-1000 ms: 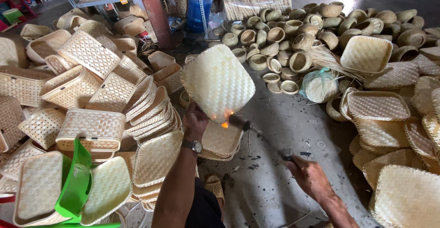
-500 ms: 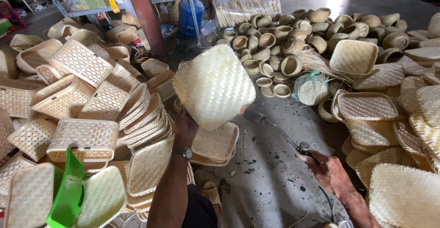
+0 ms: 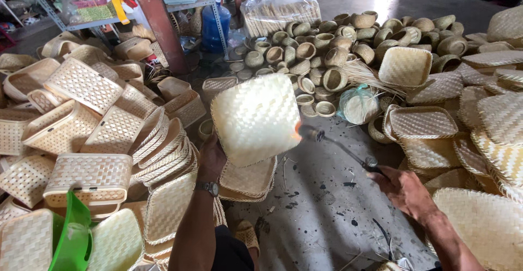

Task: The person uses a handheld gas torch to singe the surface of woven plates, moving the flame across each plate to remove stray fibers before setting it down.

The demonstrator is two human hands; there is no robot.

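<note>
Midway through the pile, the left hand [image 3: 211, 159] grips a pale woven basket tray [image 3: 256, 117] held upright, while the right hand [image 3: 402, 188] clasps a gas torch [image 3: 340, 148] whose flame licks the tray's right edge. Finished-looking trays [image 3: 248, 179] are stacked beneath; many more baskets [image 3: 81, 118] lie around.

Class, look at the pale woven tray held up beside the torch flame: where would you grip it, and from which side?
Grip the woven tray at its lower left rim, from underneath, where the left hand holds it. The rim gives a firm edge, and that corner lies away from the flame at the torch tip by the right edge. The right hand holds the torch.
</note>
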